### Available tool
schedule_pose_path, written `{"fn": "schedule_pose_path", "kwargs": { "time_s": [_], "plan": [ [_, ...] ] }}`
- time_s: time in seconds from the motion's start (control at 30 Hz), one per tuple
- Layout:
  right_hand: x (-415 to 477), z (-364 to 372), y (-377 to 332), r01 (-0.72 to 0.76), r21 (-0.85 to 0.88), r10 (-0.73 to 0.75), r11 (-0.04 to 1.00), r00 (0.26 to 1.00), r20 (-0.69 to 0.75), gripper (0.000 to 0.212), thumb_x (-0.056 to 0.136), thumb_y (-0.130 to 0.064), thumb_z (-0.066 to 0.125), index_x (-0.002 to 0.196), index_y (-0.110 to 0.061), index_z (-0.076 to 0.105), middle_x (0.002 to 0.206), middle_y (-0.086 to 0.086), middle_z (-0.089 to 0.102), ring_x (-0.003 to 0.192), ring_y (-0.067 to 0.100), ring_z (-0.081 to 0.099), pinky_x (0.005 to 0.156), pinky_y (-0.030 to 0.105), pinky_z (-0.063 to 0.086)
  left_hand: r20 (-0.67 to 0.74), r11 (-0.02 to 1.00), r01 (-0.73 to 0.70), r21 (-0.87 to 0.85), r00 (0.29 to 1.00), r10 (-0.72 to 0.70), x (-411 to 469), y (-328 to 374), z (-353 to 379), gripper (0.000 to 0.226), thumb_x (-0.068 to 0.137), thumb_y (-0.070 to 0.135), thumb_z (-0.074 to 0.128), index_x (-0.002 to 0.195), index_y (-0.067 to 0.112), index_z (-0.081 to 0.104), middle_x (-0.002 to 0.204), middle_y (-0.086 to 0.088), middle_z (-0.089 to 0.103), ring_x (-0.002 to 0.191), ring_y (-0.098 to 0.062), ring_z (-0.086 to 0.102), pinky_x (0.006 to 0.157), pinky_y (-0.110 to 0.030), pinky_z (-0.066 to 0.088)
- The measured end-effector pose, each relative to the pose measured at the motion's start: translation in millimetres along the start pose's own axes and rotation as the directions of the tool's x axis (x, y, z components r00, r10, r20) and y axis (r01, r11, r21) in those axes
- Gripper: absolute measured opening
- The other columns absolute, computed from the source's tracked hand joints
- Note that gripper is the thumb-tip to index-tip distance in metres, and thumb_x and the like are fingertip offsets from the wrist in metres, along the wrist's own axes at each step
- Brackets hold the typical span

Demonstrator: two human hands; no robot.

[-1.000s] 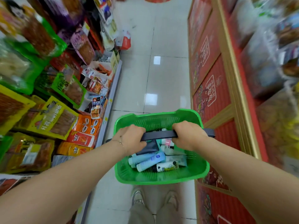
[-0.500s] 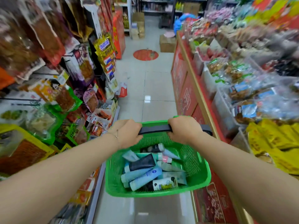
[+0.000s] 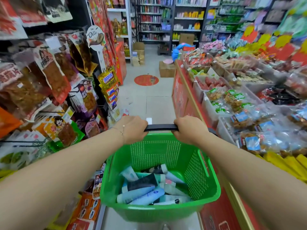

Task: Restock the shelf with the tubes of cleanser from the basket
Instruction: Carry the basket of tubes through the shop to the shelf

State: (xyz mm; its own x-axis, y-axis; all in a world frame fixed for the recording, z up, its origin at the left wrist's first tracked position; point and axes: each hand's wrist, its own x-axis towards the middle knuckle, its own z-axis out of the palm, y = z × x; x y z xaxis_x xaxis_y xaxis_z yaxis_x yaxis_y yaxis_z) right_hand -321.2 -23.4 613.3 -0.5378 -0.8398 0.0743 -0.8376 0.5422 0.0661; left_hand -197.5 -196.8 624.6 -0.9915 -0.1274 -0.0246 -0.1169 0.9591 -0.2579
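In the green basket (image 3: pixel 154 153) lie heaped cleanser tubes (image 3: pixel 142 195). Arms stretch over it, left hand (image 3: pixel 132 129) and right hand (image 3: pixel 189 128) each with its grip curled round the black handle (image 3: pixel 161 127). Left of the basket hang snack packs (image 3: pixel 54 77) — a gold bag (image 3: pixel 108 77) reads SNICKERS; beyond the basket, a red floor sticker (image 3: pixel 146 80), a cardboard box (image 3: pixel 166 69), far shelves (image 3: pixel 187 19).

Head-worn camera faces forward and downward, close above the basket (image 3: pixel 157 212).

SNICKERS on gold bag (image 3: pixel 108 78), apparently Dove on hanging sign (image 3: pixel 95 36)
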Motion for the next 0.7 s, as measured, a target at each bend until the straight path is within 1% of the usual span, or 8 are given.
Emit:
{"fn": "schedule_pose_path", "kwargs": {
  "time_s": [0.07,0.2,0.37,0.4,0.47,0.57,0.63,0.7],
  "plan": [
    [20,-1,12,-0.016,0.023,0.016,1.000,1.000,-0.006,0.018,0.091,-0.030,0.048,0.084,-0.015,0.056,0.063,-0.004,0.040,0.062,0.026,0.047,0.054,0.029,0.034,-0.009,1.000,0.023,-0.003,1.000,-0.023,24,-8,-1,0.032,0.098,0.040,0.039,0.101,0.015,0.059,0.096,-0.007,0.066,0.086,-0.028,0.064,0.075,-0.034,0.050],
    [67,3,36,-0.026,0.068,0.028,0.997,0.999,-0.020,0.017,0.087,-0.030,0.049,0.079,-0.016,0.055,0.064,-0.002,0.046,0.063,0.027,0.052,0.053,0.029,0.035,0.016,0.999,0.041,0.006,0.999,-0.041,70,-28,1,0.031,0.098,0.041,0.039,0.100,0.016,0.057,0.100,-0.007,0.066,0.090,-0.028,0.064,0.074,-0.034,0.046],
    [127,13,64,-0.026,0.119,0.027,0.993,1.000,-0.009,0.014,0.082,-0.025,0.052,0.080,-0.012,0.055,0.066,0.001,0.049,0.064,0.027,0.051,0.056,0.032,0.044,0.045,0.997,0.072,0.007,0.996,-0.072,124,-48,10,0.032,0.099,0.040,0.040,0.108,0.014,0.057,0.106,-0.009,0.065,0.096,-0.028,0.063,0.087,-0.036,0.045],
    [138,15,70,-0.023,0.124,0.024,0.992,1.000,-0.006,0.013,0.081,-0.025,0.053,0.080,-0.012,0.055,0.066,0.001,0.050,0.065,0.027,0.052,0.057,0.032,0.045,0.057,0.997,0.077,0.001,0.995,-0.077,135,-52,12,0.032,0.099,0.039,0.040,0.109,0.014,0.056,0.106,-0.009,0.065,0.097,-0.027,0.063,0.087,-0.035,0.045],
    [162,21,83,-0.014,0.118,0.015,0.993,1.000,-0.005,0.013,0.080,-0.026,0.053,0.081,-0.013,0.054,0.068,0.001,0.050,0.066,0.027,0.052,0.058,0.032,0.044,0.077,0.995,0.093,-0.018,0.993,-0.092,158,-58,17,0.031,0.099,0.038,0.040,0.110,0.014,0.055,0.107,-0.009,0.065,0.098,-0.027,0.063,0.083,-0.035,0.047],
    [199,29,100,0.011,0.099,-0.011,0.995,1.000,0.004,0.012,0.081,-0.026,0.054,0.081,-0.014,0.052,0.069,0.001,0.047,0.072,0.029,0.055,0.060,0.032,0.042,0.076,0.993,0.113,-0.022,0.991,-0.111,193,-72,27,0.030,0.099,0.038,0.041,0.110,0.014,0.054,0.108,-0.009,0.065,0.098,-0.027,0.063,0.081,-0.036,0.047],
    [228,34,111,0.023,0.072,-0.024,0.997,1.000,0.004,0.012,0.082,-0.027,0.053,0.082,-0.014,0.051,0.067,0.000,0.043,0.069,0.029,0.051,0.059,0.031,0.038,0.074,0.992,0.122,-0.032,0.990,-0.119,217,-84,36,0.030,0.100,0.038,0.041,0.112,0.014,0.053,0.109,-0.009,0.065,0.098,-0.027,0.063,0.080,-0.037,0.047],
    [254,39,120,0.027,0.069,-0.027,0.997,1.000,0.004,0.013,0.083,-0.027,0.052,0.083,-0.014,0.052,0.067,0.000,0.044,0.067,0.027,0.048,0.059,0.031,0.038,0.076,0.990,0.135,-0.031,0.988,-0.132,242,-98,45,0.033,0.099,0.038,0.042,0.118,0.012,0.051,0.112,-0.010,0.064,0.101,-0.028,0.062,0.083,-0.039,0.047]
  ]
}}
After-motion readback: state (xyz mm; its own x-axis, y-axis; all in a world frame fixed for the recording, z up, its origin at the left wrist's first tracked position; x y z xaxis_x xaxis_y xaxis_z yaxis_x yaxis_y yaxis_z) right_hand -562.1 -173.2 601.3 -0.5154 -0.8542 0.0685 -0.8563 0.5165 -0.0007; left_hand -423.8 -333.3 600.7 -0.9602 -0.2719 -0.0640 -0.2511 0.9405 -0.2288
